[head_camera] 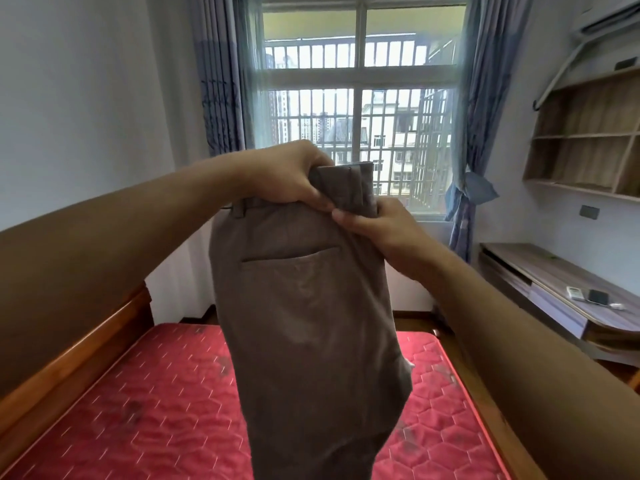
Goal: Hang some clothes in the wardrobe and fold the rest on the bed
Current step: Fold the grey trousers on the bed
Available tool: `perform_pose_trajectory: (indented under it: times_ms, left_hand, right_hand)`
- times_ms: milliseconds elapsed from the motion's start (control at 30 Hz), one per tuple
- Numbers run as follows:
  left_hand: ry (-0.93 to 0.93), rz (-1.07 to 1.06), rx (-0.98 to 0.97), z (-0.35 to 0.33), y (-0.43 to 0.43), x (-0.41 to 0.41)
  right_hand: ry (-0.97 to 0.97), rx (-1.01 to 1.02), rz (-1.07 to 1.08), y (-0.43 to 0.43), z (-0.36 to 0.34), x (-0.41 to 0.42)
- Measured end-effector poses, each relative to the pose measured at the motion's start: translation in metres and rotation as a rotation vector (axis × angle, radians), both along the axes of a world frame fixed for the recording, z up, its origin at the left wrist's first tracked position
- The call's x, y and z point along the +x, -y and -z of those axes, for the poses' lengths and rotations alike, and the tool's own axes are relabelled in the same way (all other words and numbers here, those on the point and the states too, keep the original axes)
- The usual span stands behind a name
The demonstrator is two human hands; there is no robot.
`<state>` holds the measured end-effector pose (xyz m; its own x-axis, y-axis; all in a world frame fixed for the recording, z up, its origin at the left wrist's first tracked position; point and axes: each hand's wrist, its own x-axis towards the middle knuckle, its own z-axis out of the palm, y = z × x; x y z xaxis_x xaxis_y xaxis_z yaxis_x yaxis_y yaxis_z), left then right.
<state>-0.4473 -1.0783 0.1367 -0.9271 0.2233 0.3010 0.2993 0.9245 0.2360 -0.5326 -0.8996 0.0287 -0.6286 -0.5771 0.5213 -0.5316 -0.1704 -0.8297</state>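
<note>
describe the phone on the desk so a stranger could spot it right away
The desk stands at the right, under the shelves. Three small things lie in a row on it; the phone is the middle one, the only black one, beside a white remote.

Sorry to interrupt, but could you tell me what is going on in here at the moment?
A person is holding a pair of grey-brown trousers up in the air by the waistband. The left hand and the right hand grip it close together. The legs hang down above the bed with its red mattress, facing the window. The trousers are not yet laid down or folded, and no wardrobe is in view.
</note>
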Motion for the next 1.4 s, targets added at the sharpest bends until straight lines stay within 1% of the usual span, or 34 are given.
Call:
perform_pose_trajectory:
  times_ms: [33,100,167,233,300,367,433,467,500,533,567,633,667,733,767,800,833,900,933,967,1000,1033,1100,1167,1233,1300,1400]
  left_hand:
    - [-0.026,-0.008,0.008,0.001,-0.002,0.0]
    - [-0.083,-0.024,0.058,0.002,0.0,0.003]
    - [-0.118,-0.04,0.091,0.004,0.005,0.008]
    - [-0.135,-0.069,0.1,0.0,0.014,0.016]
    - [-0.179,-0.116,0.118,-0.01,0.029,0.024]
    - [-0.188,-0.142,0.16,-0.021,0.043,0.032]
    - [-0.152,-0.139,0.138,-0.026,0.049,0.038]
    - [-0.137,-0.136,0.116,-0.026,0.051,0.038]
    - [-0.13,-0.136,0.1,-0.025,0.05,0.038]
    - [-0.125,-0.137,0.088,-0.024,0.049,0.038]
    - [-0.118,-0.135,0.081,-0.021,0.046,0.038]
    - [-0.095,-0.102,0.076,-0.013,0.037,0.038]
    - [-0.091,-0.076,0.065,-0.007,0.03,0.037]
    - [-0.124,-0.031,0.023,0.006,0.017,0.034]
    - [-0.144,-0.021,0.0,0.011,0.012,0.033]
    - [-0.148,-0.03,-0.02,0.015,0.012,0.034]
    - [-0.117,-0.067,-0.035,0.017,0.016,0.038]
    - [0.072,-0.17,-0.008,0.023,0.039,0.051]
    - [0.166,-0.19,0.041,0.029,0.053,0.058]
    - [0.211,-0.174,0.107,0.037,0.067,0.065]
    - [0.208,-0.139,0.199,0.047,0.079,0.07]
    - [0.18,-0.098,0.329,0.058,0.087,0.075]
    - [0.119,0.006,0.687,0.085,0.089,0.084]
    - [0.054,0.106,1.027,0.109,0.07,0.089]
    - [-0.036,0.188,1.267,0.123,0.042,0.094]
    - [-0.134,0.22,1.391,0.124,0.016,0.1]
    - [-0.24,0.192,1.444,0.107,-0.017,0.113]
  right_hand:
    - [0.042,-0.022,-0.038,0.001,0.0,-0.002]
    - [0.131,-0.02,-0.101,-0.003,0.023,-0.002]
    - [0.23,0.043,-0.153,-0.009,0.061,-0.001]
    - [0.298,0.173,-0.19,-0.023,0.102,-0.002]
    - [0.249,0.366,-0.16,-0.037,0.138,-0.003]
    - [0.276,0.491,-0.107,-0.049,0.166,-0.003]
    - [0.251,0.595,-0.106,-0.054,0.172,-0.003]
    - [0.194,0.643,-0.12,-0.055,0.164,-0.002]
    - [0.162,0.646,-0.147,-0.053,0.152,-0.001]
    - [0.157,0.579,-0.182,-0.05,0.135,0.002]
    - [0.169,0.461,-0.203,-0.046,0.114,0.007]
    - [0.134,0.204,-0.179,-0.032,0.064,0.021]
    - [0.085,0.12,-0.146,-0.023,0.041,0.027]
    - [-0.072,0.057,-0.012,-0.008,0.008,0.038]
    - [-0.15,0.056,0.083,-0.003,0.001,0.042]
    - [-0.188,0.034,0.149,-0.002,0.0,0.042]
    - [-0.187,0.007,0.189,-0.002,0.003,0.042]
    - [-0.121,-0.029,0.217,-0.007,0.01,0.044]
    - [-0.085,-0.04,0.216,-0.011,0.012,0.045]
    - [-0.053,-0.049,0.212,-0.017,0.014,0.045]
    - [-0.018,-0.062,0.211,-0.022,0.015,0.045]
    - [0.024,-0.082,0.21,-0.027,0.015,0.045]
    - [0.112,-0.123,0.183,-0.037,0.016,0.05]
    - [0.186,-0.156,0.157,-0.048,0.017,0.059]
    - [0.231,-0.18,0.127,-0.059,0.012,0.071]
    - [0.247,-0.215,0.118,-0.07,0.006,0.085]
    - [0.241,-0.262,0.1,-0.089,-0.004,0.106]
